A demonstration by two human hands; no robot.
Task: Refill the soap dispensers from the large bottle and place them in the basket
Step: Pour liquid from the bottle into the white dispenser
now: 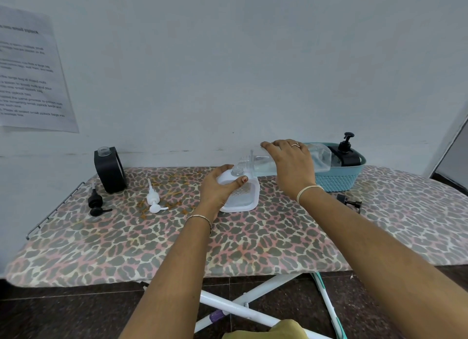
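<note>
Head view: right hand (pixel 291 166) grips tilted large bottle (pixel 263 162); left hand (pixel 219 189) holds white dispenser (pixel 243 198).

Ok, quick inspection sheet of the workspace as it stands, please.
Surface: leopard-print ironing board, things spread across it.
Job's things: large bottle tilted, mouth at white dispenser neck; open black dispenser back left; capped black dispenser in basket.
Clutter: black pump and white pump lying left; black cap lying right.
Hands: left hand grips white dispenser; right hand grips large bottle.
Cables: nothing seen.
Surroundings: printed sheet on wall; dark tiled floor.
</note>
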